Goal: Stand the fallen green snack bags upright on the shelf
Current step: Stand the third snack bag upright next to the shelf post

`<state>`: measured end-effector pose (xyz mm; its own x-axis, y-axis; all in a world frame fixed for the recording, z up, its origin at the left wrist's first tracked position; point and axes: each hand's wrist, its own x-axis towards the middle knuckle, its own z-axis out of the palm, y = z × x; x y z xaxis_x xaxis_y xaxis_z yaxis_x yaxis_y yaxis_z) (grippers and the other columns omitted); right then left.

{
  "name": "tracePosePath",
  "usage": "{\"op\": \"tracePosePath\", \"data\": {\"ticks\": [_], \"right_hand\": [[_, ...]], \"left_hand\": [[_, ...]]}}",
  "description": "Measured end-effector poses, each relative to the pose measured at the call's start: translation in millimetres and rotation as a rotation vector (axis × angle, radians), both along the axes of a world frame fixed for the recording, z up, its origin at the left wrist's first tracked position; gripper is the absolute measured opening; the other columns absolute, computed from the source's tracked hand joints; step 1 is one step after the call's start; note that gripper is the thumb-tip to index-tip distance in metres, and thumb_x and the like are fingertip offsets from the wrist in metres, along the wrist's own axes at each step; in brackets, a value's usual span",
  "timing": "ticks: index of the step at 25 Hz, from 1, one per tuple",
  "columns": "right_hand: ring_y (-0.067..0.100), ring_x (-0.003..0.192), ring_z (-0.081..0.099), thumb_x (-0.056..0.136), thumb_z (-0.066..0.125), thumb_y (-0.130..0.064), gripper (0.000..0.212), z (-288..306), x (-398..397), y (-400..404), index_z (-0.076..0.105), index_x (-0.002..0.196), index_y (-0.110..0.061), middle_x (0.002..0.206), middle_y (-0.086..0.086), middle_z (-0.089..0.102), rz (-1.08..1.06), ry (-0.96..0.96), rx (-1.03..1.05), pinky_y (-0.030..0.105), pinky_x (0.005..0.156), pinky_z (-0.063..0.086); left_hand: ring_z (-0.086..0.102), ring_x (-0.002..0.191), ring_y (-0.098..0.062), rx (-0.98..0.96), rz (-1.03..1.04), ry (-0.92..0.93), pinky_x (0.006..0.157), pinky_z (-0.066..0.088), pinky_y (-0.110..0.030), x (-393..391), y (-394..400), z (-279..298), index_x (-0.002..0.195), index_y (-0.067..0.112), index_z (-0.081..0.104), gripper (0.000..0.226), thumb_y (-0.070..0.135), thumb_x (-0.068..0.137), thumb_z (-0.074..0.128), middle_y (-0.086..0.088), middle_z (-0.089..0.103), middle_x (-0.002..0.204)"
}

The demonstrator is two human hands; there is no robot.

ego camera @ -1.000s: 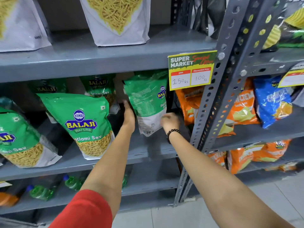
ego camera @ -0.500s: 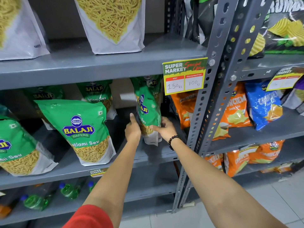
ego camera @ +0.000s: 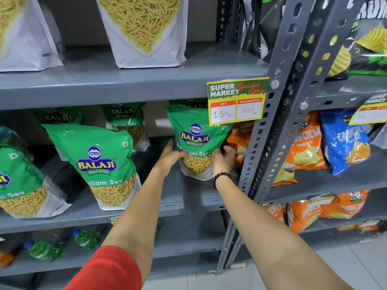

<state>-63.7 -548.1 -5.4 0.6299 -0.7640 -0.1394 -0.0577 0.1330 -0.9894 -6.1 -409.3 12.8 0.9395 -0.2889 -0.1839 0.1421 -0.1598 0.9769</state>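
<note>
A green Balaji snack bag (ego camera: 196, 137) stands upright at the right end of the middle shelf (ego camera: 188, 197), its front facing me. My left hand (ego camera: 170, 156) presses its lower left side and my right hand (ego camera: 224, 159) grips its lower right side. Another green bag (ego camera: 98, 162) stands upright to the left, and a third green bag (ego camera: 18, 183) leans at the far left. Further green bags (ego camera: 125, 120) stand behind in the back row.
A yellow price tag (ego camera: 236, 101) hangs from the upper shelf edge just above the held bag. A grey perforated upright (ego camera: 270, 130) stands right of it. Orange chip bags (ego camera: 303, 149) and a blue bag (ego camera: 343, 141) fill the neighbouring rack. White bags sit above, green bottles (ego camera: 41, 250) below.
The held bag has been turned from edge-on to facing front, and stands at the right end of the shelf. Both hands stayed on its lower sides.
</note>
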Motion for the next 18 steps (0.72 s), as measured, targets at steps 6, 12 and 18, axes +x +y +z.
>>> {"op": "tracePosePath", "data": {"ticks": [6, 12, 18], "right_hand": [[0.027, 0.118, 0.055, 0.077, 0.069, -0.01, 0.049, -10, -6, 3, 0.053, 0.124, -0.007, 0.131, 0.015, 0.055, 0.28, -0.026, -0.044, 0.039, 0.101, 0.046], [0.029, 0.112, 0.061, 0.088, 0.062, -0.021, 0.035, -1, -26, 4, 0.059, 0.12, -0.007, 0.12, 0.013, 0.066, 0.396, -0.039, -0.243, 0.031, 0.088, 0.045], [0.021, 0.1, 0.06, 0.092, 0.056, -0.02, 0.03, 5, -63, 10, 0.063, 0.119, -0.009, 0.117, 0.012, 0.068, 0.349, 0.011, -0.307, 0.024, 0.083, 0.041]], "left_hand": [[0.06, 0.105, -0.022, -0.002, 0.07, -0.089, 0.079, 0.051, -0.025, -6, -6, -10, 0.118, 0.008, 0.052, 0.065, 0.005, 0.06, 0.082, -0.013, 0.063, 0.119], [0.061, 0.099, -0.02, 0.171, 0.184, -0.194, 0.083, 0.051, -0.033, -30, -3, -11, 0.113, 0.013, 0.056, 0.071, 0.027, 0.051, 0.089, -0.008, 0.066, 0.115], [0.058, 0.09, -0.015, 0.217, 0.165, -0.284, 0.074, 0.046, -0.027, -67, 5, -12, 0.109, 0.012, 0.057, 0.069, 0.031, 0.051, 0.088, -0.005, 0.066, 0.108]]}}
